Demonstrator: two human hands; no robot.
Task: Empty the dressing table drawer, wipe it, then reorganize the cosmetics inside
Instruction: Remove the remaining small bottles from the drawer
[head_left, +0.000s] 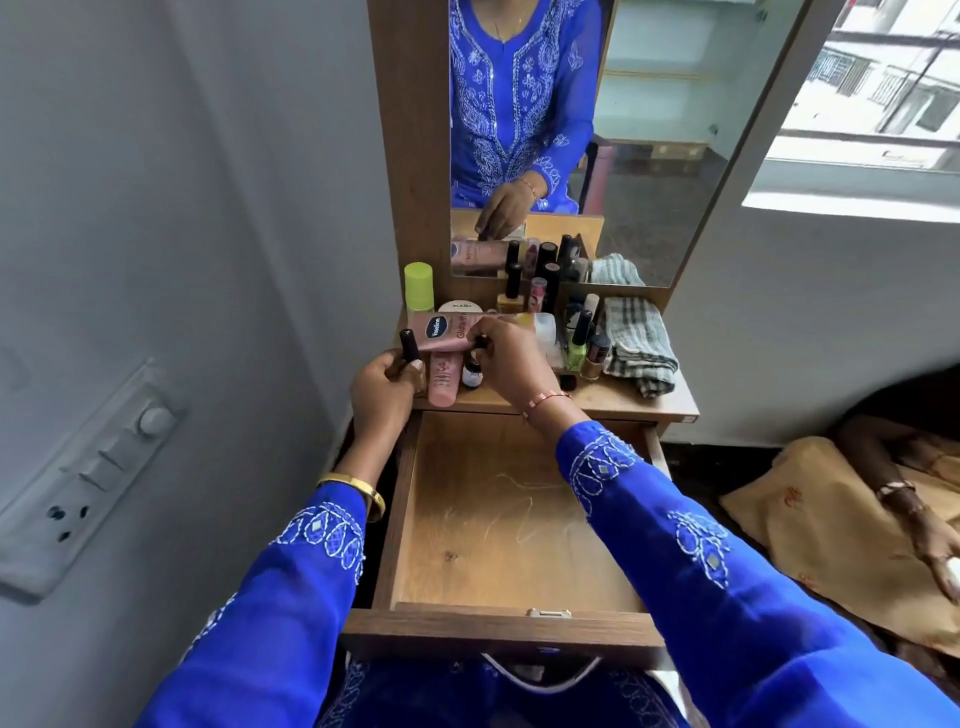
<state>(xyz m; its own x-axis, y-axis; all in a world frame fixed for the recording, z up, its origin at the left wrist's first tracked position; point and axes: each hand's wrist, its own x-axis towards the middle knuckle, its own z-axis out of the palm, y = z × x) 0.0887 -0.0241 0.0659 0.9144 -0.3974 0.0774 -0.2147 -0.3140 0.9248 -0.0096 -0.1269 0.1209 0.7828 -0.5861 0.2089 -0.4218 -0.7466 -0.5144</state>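
Note:
The wooden drawer is pulled out below me and holds nothing; only a thin pale thread lies on its bare bottom. Above it the table top is crowded with cosmetics. My left hand is closed around a black lipstick tube at the top's left edge. My right hand grips the end of a pink Vaseline tube that lies across a second pink tube. A small dark bottle stands just under my right fingers.
A green-capped bottle, nail polishes and a checked cloth fill the back and right of the top. The mirror rises behind. A switch panel is on the left wall. Another person's hand rests on fabric at the right.

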